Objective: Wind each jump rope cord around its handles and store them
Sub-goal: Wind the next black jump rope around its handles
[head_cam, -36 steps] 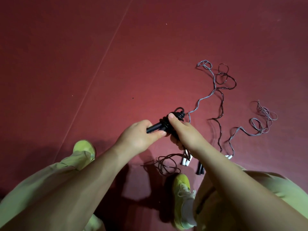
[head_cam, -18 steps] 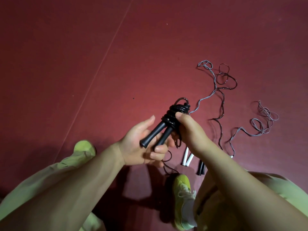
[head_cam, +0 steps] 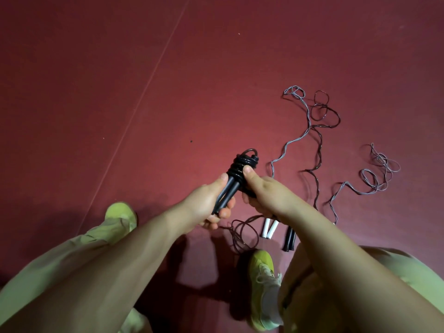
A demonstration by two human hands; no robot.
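Head view, frame centre: left hand (head_cam: 204,203) wraps the paired black handles (head_cam: 228,191), fingers curled beneath, thumb along their left side. Right hand (head_cam: 266,195) grips the black cord coil (head_cam: 240,168) wound on their upper end, thumb on top. White handles (head_cam: 270,227) and loose grey cord (head_cam: 374,174) lie on the red floor (head_cam: 120,92), lower right.

The dark red floor (head_cam: 120,92) carries loose tangled cords (head_cam: 317,131), 2 white handles (head_cam: 270,228), 2 black handles (head_cam: 289,239) and 2 yellow-green shoes (head_cam: 263,284).
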